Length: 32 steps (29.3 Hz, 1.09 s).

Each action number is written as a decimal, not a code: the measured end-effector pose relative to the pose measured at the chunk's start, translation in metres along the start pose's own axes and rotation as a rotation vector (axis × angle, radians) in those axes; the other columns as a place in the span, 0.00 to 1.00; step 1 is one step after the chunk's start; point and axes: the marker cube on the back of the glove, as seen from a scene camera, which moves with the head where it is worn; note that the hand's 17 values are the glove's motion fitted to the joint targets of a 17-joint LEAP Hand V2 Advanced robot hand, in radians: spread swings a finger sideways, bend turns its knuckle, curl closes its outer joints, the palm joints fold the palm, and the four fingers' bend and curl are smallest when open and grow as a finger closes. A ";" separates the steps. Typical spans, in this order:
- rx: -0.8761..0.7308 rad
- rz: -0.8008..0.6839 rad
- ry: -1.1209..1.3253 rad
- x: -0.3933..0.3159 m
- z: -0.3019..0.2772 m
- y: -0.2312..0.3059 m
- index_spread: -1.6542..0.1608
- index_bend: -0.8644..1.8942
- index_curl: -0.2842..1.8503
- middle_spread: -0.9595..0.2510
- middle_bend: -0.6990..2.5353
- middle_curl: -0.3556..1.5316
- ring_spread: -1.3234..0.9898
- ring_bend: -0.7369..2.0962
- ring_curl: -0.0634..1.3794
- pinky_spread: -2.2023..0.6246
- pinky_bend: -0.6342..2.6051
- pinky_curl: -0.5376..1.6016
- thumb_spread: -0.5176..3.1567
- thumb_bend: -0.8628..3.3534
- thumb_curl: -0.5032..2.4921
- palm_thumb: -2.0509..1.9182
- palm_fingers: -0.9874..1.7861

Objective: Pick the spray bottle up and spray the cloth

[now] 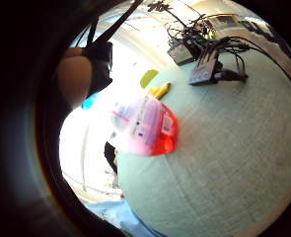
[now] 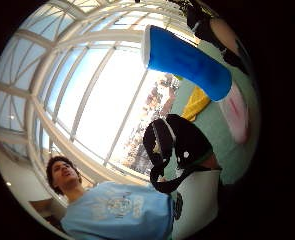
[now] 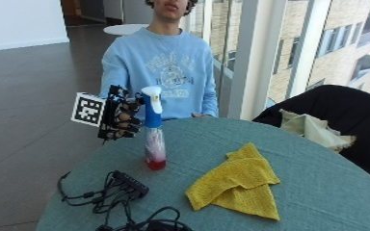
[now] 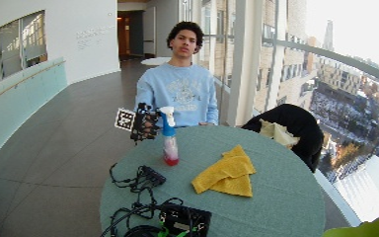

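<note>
Nearby, cables (image 3: 108, 197) lie beside the spray bottle (image 3: 153, 130).

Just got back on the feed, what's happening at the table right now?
A person seated at the round table has the gloved right hand at the blue neck of the spray bottle, fingers curled toward it. The bottle stands upright, and its red base looks to be on the tabletop. The yellow cloth lies crumpled beside it, apart from the bottle. A black cable hub sits nearer the camera.
</note>
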 end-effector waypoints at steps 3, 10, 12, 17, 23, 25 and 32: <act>-0.044 0.029 -0.035 0.009 0.014 -0.012 0.72 0.34 0.24 0.73 0.31 0.40 0.55 0.41 0.29 0.83 0.27 0.41 0.45 0.21 0.27 0.69 0.64; -0.145 0.081 -0.058 0.023 0.044 -0.023 0.72 0.34 0.23 0.73 0.31 0.41 0.56 0.40 0.29 0.83 0.29 0.42 0.44 0.20 0.27 0.68 0.62; -0.142 0.095 -0.044 0.025 0.048 -0.025 0.71 0.34 0.22 0.73 0.31 0.41 0.56 0.40 0.29 0.84 0.29 0.42 0.44 0.20 0.27 0.67 0.63; -0.060 0.010 0.014 0.028 0.052 -0.026 0.72 0.35 0.22 0.72 0.33 0.42 0.55 0.41 0.29 0.84 0.28 0.42 0.43 0.20 0.27 0.69 0.66; -0.036 -0.050 0.093 0.024 0.053 -0.029 0.74 0.37 0.24 0.73 0.33 0.42 0.54 0.42 0.29 0.83 0.27 0.41 0.43 0.21 0.29 0.72 0.72; -0.024 -0.021 0.104 0.021 0.055 -0.033 0.75 0.36 0.24 0.73 0.33 0.42 0.54 0.42 0.30 0.82 0.26 0.41 0.42 0.21 0.29 0.72 0.74; -0.120 -0.036 0.150 0.000 0.071 -0.048 0.77 0.36 0.25 0.73 0.33 0.42 0.54 0.43 0.31 0.81 0.26 0.42 0.40 0.20 0.31 0.73 0.76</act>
